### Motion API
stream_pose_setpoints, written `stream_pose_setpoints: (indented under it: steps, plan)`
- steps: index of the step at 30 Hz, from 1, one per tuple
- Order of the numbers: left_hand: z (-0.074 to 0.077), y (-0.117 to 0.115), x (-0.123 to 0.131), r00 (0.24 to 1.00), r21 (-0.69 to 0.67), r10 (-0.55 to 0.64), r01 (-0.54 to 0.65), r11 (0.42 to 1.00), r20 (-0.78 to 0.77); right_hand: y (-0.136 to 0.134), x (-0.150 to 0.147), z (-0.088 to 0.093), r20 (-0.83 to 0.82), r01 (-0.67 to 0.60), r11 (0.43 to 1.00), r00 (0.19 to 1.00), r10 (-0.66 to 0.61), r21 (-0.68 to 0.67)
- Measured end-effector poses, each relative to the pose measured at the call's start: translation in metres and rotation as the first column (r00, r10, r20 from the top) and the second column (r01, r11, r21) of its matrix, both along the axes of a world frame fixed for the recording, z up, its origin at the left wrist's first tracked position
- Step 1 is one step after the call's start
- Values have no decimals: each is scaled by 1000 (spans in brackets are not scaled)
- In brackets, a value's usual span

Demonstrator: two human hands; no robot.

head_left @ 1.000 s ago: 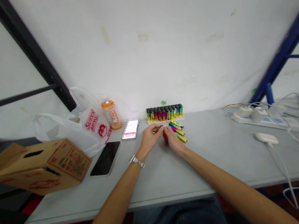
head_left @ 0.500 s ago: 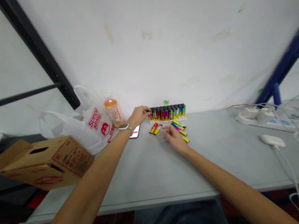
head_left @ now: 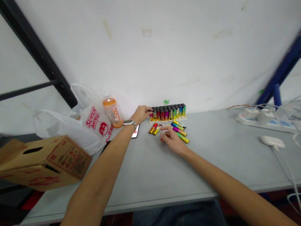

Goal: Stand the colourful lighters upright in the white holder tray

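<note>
Several colourful lighters [head_left: 167,113] stand upright in rows in a pale holder [head_left: 185,117] against the wall. My left hand [head_left: 141,114], with a watch at its wrist, has its fingertips closed at the row's left end; what they grip is too small to make out. Two lighters [head_left: 155,128], red and yellow, lie on the table in front of the holder. My right hand [head_left: 172,139] hovers low over the table with its fingers apart and nothing in them. Just right of it lie several more lighters [head_left: 179,129], yellow, purple and green.
On the left are a cardboard box [head_left: 42,161], a white plastic bag [head_left: 93,123] and an orange drink bottle [head_left: 113,111]. A phone [head_left: 135,132] lies under my left wrist. A power strip [head_left: 273,122] and a white charger with cables [head_left: 272,141] occupy the right of the table [head_left: 158,177].
My right hand has moved slightly left and toward me, off the lighters beside it. My left hand stays at the row's left end. The view has shifted a little.
</note>
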State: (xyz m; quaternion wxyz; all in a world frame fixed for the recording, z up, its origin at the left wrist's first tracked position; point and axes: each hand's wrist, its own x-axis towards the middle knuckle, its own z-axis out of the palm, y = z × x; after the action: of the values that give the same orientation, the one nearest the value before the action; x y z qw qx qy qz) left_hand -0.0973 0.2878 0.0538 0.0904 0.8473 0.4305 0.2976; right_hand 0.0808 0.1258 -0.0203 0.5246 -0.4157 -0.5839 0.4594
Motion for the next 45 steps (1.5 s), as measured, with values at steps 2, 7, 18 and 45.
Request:
stream_pose_setpoints:
  steps: [2,7,18,45]
  plan:
    - [1,3,-2,999,15,-12,13,1000,-36,0,0,1,16,4,1000,1000,-4,-12]
    - [-3,7,-8,998,24,-11,13,1000,-60,0,0,3,66,4,1000,998,-3,-12]
    - [-40,-41,6,984,241,146,-117,963,-103,3,3,-2,147,17,998,989,-26,57]
    - [-40,-128,70,857,69,291,-290,955,-425,12,12,-2,63,151,982,985,-159,116]
